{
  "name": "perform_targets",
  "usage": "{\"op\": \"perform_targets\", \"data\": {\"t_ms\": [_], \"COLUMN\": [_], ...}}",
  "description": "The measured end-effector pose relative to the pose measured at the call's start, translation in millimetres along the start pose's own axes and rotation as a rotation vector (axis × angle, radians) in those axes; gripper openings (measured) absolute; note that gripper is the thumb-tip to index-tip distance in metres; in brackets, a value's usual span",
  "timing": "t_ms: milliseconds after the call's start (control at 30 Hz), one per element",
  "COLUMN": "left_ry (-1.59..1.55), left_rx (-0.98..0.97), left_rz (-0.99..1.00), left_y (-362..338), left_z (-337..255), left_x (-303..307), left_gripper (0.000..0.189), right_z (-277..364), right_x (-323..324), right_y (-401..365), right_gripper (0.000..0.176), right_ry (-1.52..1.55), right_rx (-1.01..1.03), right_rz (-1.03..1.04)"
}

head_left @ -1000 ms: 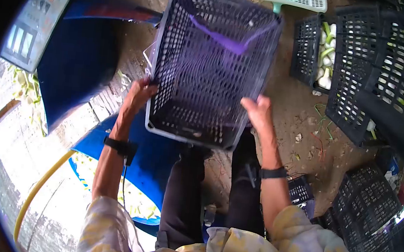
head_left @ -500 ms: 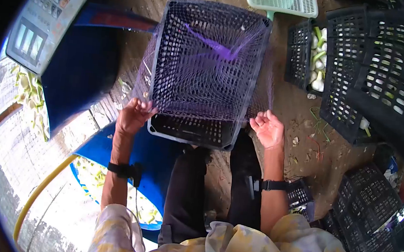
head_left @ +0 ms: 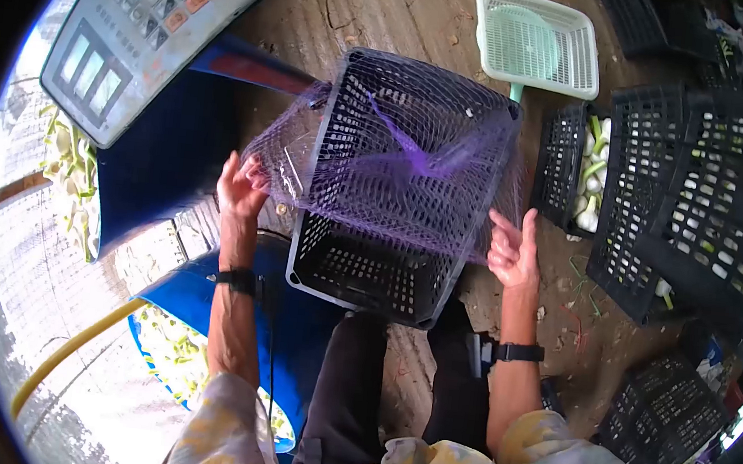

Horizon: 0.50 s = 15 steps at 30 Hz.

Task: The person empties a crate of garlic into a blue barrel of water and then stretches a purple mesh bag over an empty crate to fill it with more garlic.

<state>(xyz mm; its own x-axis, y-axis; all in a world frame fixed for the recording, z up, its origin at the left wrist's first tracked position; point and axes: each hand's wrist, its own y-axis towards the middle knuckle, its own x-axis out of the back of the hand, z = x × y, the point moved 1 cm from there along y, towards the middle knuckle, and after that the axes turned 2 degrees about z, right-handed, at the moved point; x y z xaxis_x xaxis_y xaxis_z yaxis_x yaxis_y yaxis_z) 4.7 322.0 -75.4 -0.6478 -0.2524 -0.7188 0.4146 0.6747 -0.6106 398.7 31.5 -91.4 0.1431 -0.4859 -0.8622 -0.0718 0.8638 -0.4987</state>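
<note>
The dirt floor (head_left: 468, 7) spreads out under everything. To my right is a cluster of black crates (head_left: 700, 203). White bulbs with green stalks (head_left: 590, 178) show through their lattice walls. On my left there is a big blue drum (head_left: 162, 156), and a blue basin (head_left: 192, 299) of pale green cuttings sits below it by my left leg.

Straight in front of me is the black plastic crate (head_left: 359, 267). It is tipped so that I look into its open mouth, and its near rim is just above my knees. A purple net (head_left: 397, 158) is stretched over the far part of the crate and wraps its sides. The near part of the crate is uncovered. The net's loose edge runs taut from one hand to the other.

A weighing scale's keypad (head_left: 153, 23) sits up at my left, above the drum. A pale green basket (head_left: 536, 41) lies on the floor beyond the crate.

My left hand (head_left: 239, 186) is clenched on the net's edge at the crate's left side, with the mesh bunched in its fingers. My right hand (head_left: 513, 247) holds the same edge at the right side, just off the crate wall, and its fingers point up through the mesh. There is a dark band on each of my wrists.
</note>
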Motion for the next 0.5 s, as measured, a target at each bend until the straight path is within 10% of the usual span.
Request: {"op": "perform_targets", "data": {"t_ms": [67, 200, 300, 500], "left_ry": [0.112, 0.679, 0.468, 0.553], "left_rx": [0.11, 0.446, -0.2, -0.567], "left_rz": [0.125, 0.128, 0.201, -0.215], "left_y": [18, 50, 47, 29], "left_z": [-2, 1, -30, -22], "left_x": [-30, -20, -36, 56], "left_gripper": [0.06, 0.039, 0.024, 0.033], "right_z": [1, 7, -2, -10], "right_x": [4, 3, 12, 12], "right_y": [-7, -10, -9, 17], "right_gripper": [0.037, 0.026, 0.025, 0.014], "right_ry": [-0.196, -0.36, -0.363, -0.237], "right_rx": [-0.01, -0.078, -0.078, 0.029], "right_rz": [-0.129, -0.233, -0.301, -0.314]}}
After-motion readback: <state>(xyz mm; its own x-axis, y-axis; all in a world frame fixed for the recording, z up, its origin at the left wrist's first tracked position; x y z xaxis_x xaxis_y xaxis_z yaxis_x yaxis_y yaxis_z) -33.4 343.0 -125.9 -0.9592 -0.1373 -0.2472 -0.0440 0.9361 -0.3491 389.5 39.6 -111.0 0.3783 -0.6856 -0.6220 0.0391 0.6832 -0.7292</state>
